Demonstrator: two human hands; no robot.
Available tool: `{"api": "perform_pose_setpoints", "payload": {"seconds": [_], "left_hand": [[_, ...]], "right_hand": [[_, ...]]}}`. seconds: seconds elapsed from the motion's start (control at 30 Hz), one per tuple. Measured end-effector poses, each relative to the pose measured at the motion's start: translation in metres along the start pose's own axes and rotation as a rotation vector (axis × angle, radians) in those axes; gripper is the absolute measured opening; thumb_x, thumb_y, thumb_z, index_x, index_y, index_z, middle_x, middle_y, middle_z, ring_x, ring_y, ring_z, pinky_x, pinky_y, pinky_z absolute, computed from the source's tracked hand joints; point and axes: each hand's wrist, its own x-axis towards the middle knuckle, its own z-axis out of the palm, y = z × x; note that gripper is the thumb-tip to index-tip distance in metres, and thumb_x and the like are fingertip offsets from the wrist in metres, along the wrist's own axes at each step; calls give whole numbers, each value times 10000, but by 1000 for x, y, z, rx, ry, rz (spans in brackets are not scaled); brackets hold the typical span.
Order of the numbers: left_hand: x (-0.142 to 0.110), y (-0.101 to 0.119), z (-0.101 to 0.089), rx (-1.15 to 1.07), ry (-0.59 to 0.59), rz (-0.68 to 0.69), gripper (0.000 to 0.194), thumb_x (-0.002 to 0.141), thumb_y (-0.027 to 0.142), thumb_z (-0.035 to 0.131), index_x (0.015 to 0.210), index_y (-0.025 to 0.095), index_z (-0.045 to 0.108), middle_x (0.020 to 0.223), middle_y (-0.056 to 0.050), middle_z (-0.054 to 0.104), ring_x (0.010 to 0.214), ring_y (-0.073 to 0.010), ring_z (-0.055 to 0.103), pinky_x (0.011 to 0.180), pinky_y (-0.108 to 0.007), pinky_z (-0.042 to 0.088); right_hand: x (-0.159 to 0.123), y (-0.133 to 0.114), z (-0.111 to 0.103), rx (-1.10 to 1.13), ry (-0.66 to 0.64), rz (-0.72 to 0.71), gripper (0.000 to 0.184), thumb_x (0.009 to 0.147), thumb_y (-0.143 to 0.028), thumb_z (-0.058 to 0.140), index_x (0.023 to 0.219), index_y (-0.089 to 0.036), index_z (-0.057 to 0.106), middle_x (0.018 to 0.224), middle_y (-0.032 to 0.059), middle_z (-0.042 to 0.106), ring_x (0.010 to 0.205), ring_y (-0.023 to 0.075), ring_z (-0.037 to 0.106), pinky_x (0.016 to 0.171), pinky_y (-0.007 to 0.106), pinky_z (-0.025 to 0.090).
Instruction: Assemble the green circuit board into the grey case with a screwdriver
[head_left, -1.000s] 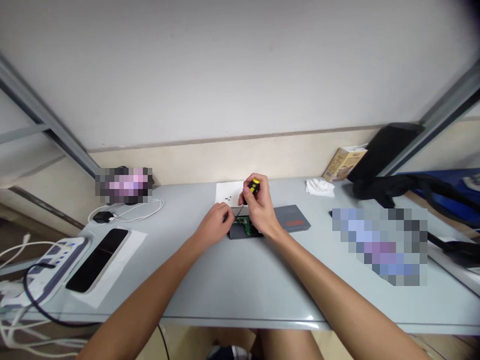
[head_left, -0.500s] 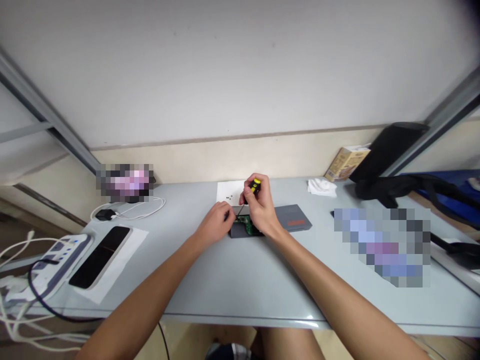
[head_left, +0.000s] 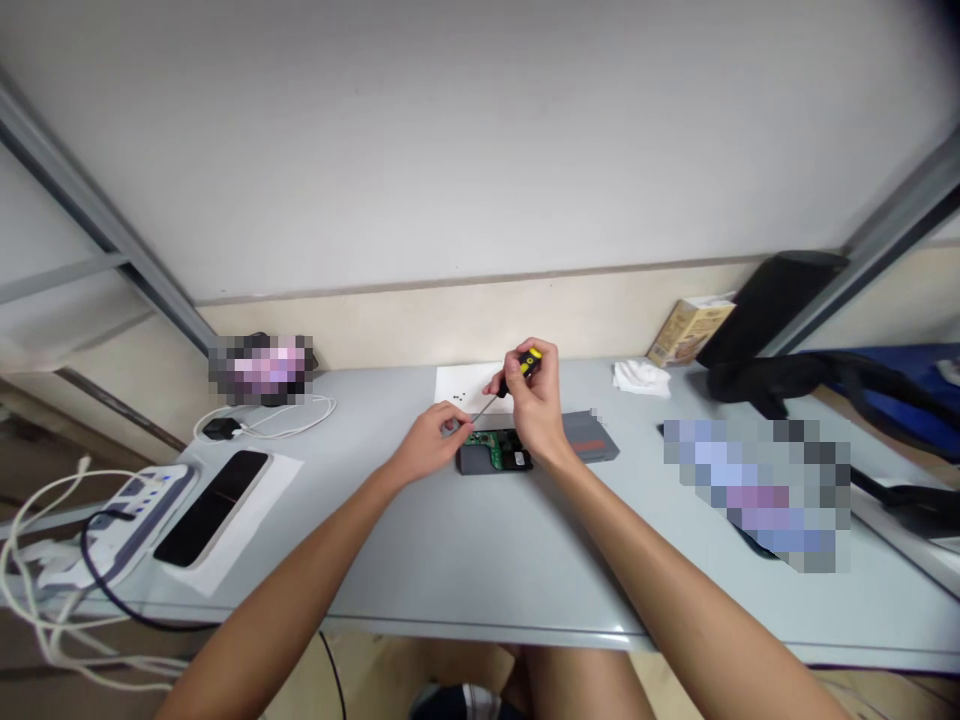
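My right hand (head_left: 537,400) is closed around the black and yellow handle of a screwdriver (head_left: 529,368). Its thin shaft slants down to the left, toward the fingertips of my left hand (head_left: 429,440). Those fingers are pinched together at the screwdriver's tip; whatever lies between them is too small to make out. Just below both hands lies an opened dark grey device, with a green circuit board (head_left: 495,450) and a black part bearing a small white label showing. A grey flat piece with an orange-brown patch (head_left: 586,446) reaches out to the right, partly behind my right wrist.
Small dark bits, likely screws, lie on white paper (head_left: 448,378) behind the device. On the left are a phone (head_left: 214,508), a power strip (head_left: 112,530) and cables. To the right are crumpled tissue (head_left: 641,378), a yellow carton (head_left: 690,330) and a blurred-out item.
My right hand has lifted up and to the right with the screwdriver, uncovering more of the device. My left fingers have drawn back slightly and now pinch at the screwdriver's tip.
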Motion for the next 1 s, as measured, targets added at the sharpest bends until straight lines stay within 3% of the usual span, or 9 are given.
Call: {"api": "perform_pose_setpoints", "payload": {"seconds": [0.2,0.33,0.43,0.53,0.67,0.73,0.87,1.0], "left_hand": [[7,9,-8,138,104,20,144,977,279,615,939,210,736,973,-51,709,932,-204,624,871,-338,516],[37,19,-5,354,-50,58,197,1000,268,574,963,213,760,1001,-64,733,1010,-244,639,908,-372,513],[66,22,6,485,-142,58,221,1001,252,562,996,209,779,1038,-74,741,1051,-262,649,898,-367,516],[85,17,18,580,-174,19,208,970,216,586,988,207,793,1029,-83,742,1028,-268,663,877,-356,519],[87,11,22,571,-172,-7,208,966,239,589,994,205,792,998,-86,731,999,-265,671,844,-352,531],[78,13,16,499,-139,22,247,1004,303,556,1081,218,774,1056,-80,719,1066,-263,657,895,-370,533],[37,24,-6,314,-44,45,288,1035,427,541,1143,237,728,1170,-79,704,1157,-267,614,1024,-424,510],[-16,28,-19,225,-257,82,591,915,517,740,1440,310,565,1419,-89,598,1340,-294,518,1151,-484,452]], "right_hand": [[17,-3,-20,-34,202,-56,290,993,-472,610,1089,-299,397,870,-76,493,615,82,627,715,296,571],[28,0,-38,-99,370,-90,280,993,-467,581,1083,-298,377,849,-85,465,583,77,615,697,286,557],[32,0,-47,-150,427,-98,269,995,-466,555,1085,-300,363,840,-87,444,574,78,610,687,282,551],[36,-2,-50,-174,471,-101,244,999,-450,527,1087,-302,355,867,-78,435,565,71,600,679,277,543],[41,-13,-55,-148,488,-116,215,999,-428,497,1094,-309,345,873,-68,417,540,72,565,645,271,520],[42,-26,-59,-172,398,-126,187,1001,-434,481,1100,-314,378,843,-65,411,546,88,539,619,266,493],[36,-61,-68,-514,-158,-55,177,976,-424,560,1040,-262,593,869,-12,593,706,140,570,681,282,449],[23,-75,-65,-960,-650,254,195,887,-433,690,997,-272,706,950,9,706,800,182,612,709,292,412]]}}
